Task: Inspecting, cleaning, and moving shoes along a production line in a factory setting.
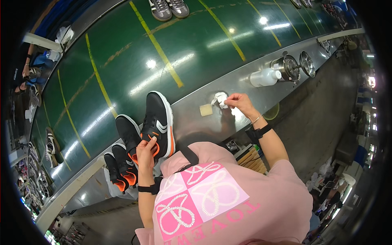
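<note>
My left hand (145, 153) is closed at the heel opening of a black sneaker (157, 118) with orange lining, a white sole and white side marks. Its mate, a second black sneaker (128, 132), lies against it on the left, partly covered. Whether my fingers also grip that one is hidden. My right hand (241, 105) pinches the edge of a crumpled white cloth (220, 99) above the metal ledge. A small pale yellow square pad (206, 110) rests on the ledge beside the cloth.
A green conveyor belt (196, 49) with yellow lines runs beyond the metal ledge (188, 118). Farther right along the ledge are a white bottle (264, 77) and a metal pot (288, 67). Another black-and-orange pair (121, 161) sits at left. Grey sneakers (168, 9) stand on the belt.
</note>
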The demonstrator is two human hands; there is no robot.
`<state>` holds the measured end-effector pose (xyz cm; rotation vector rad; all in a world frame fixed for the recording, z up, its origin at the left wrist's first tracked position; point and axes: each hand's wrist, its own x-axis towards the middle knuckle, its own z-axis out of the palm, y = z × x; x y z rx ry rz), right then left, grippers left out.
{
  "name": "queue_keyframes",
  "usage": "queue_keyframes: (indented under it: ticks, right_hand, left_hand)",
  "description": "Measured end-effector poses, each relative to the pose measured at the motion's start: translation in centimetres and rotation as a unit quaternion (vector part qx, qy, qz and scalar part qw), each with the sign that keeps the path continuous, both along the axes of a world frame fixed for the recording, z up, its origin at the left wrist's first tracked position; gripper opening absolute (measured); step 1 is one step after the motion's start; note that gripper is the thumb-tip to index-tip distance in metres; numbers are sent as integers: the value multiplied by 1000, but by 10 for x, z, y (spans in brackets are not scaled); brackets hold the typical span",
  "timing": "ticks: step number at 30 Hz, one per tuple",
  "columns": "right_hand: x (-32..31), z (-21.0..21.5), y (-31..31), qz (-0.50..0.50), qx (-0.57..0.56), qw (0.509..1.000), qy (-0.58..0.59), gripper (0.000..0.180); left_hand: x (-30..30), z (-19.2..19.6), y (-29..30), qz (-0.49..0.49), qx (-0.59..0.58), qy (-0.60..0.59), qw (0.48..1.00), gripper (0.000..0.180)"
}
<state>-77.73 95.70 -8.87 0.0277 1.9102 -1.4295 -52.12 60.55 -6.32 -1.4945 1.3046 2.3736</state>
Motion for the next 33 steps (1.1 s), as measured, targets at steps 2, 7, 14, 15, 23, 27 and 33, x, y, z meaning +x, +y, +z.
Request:
queue_keyframes:
  ticks: [2, 7, 14, 15, 23, 27, 33]
  right_hand:
    - [-2, 8, 4, 16, 38, 999, 2, 13]
    - [-3, 18, 12, -16, 2, 999, -38, 10]
    - [-2, 31, 13, -56, -140, 988, 26, 9]
    - [-2, 34, 14, -102, -211, 972, 13, 8]
    - [-10, 56, 41, -184, -314, 930, -56, 14]
    - [-16, 63, 61, -194, -241, 951, -9, 15]
    - [-35, 67, 91, -272, -88, 948, 143, 15]
  left_hand:
    - [0, -1, 0, 8, -3, -17, 1000, 7]
    - [0, 2, 0, 2, 6, 2, 1000, 8]
    - [1, -3, -1, 6, 9, 9, 1000, 9]
    - [2, -4, -1, 4, 9, 17, 1000, 9]
    - [0, -4, 0, -4, -6, 0, 1000, 10]
    - [0, -3, 0, -16, -9, 4, 1000, 11]
    - [0, 0, -2, -32, -26, -12, 999, 11]
